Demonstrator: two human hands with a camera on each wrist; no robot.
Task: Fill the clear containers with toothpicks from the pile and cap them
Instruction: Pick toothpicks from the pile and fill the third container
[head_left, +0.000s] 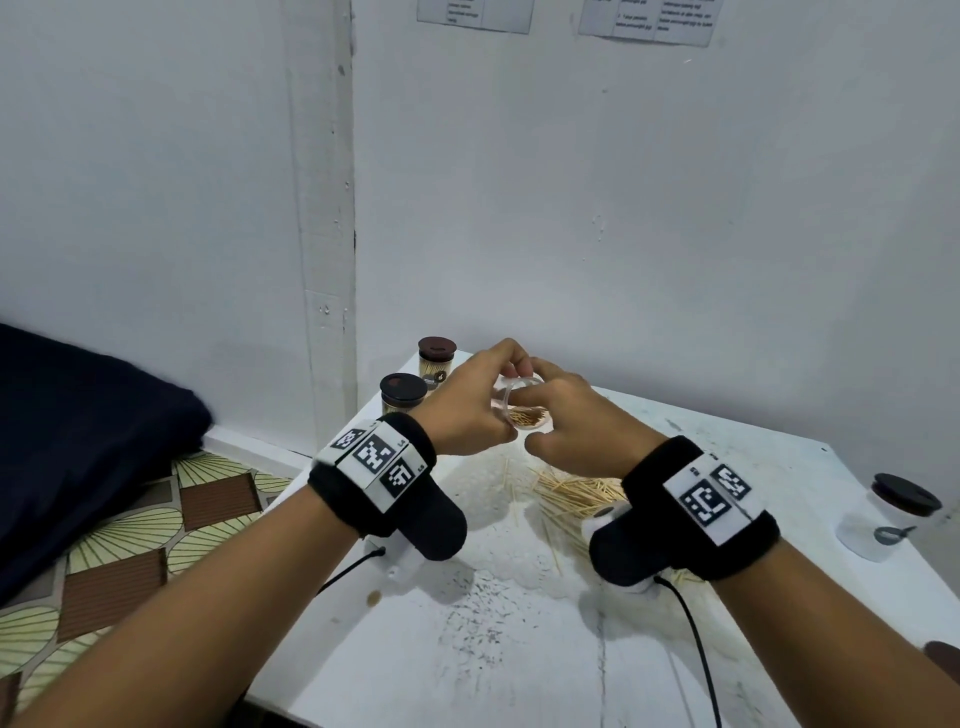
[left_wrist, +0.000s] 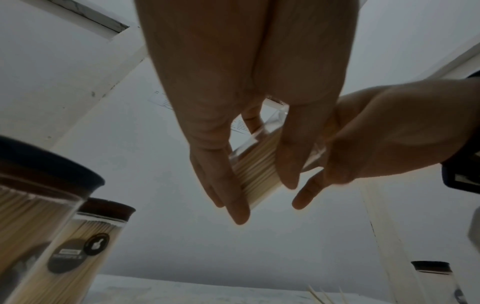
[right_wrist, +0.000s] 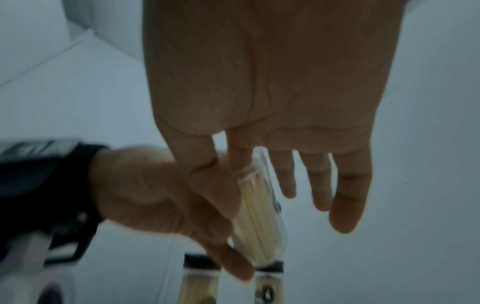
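Head view first: an uncapped clear container (head_left: 522, 402), already part full of toothpicks, is held in the air above the far middle of the white table (head_left: 519, 649), mouth tilted toward the camera. The left hand (head_left: 470, 400) grips it, thumb and fingers curled round its wall. The right hand (head_left: 576, 415) meets it from the other side, index finger laid across the open rim with its tip inside the mouth, the other fingers loose and spread.

Left wrist view: left fingers (left_wrist: 221, 181) lie along the clear wall, pale sticks packed behind them. Right wrist view is blurred, but the container (right_wrist: 259, 216) shows between the two hands, the right hand's fingers (right_wrist: 345, 195) nearly straight; whether the right thumb presses the wall I cannot tell.

Below the hands, the loose pile of toothpicks (head_left: 576, 493) spreads across the table, partly behind the right wrist strap.

Two filled containers with dark caps stand at the table's far left corner, one (head_left: 437, 361) behind the other (head_left: 402, 395), just beside the left hand. A capped, seemingly empty container (head_left: 888, 517) stands well apart near the right edge. A dark lid (head_left: 943, 657) peeks in at the right border. Both wrists wear black bands with printed markers.
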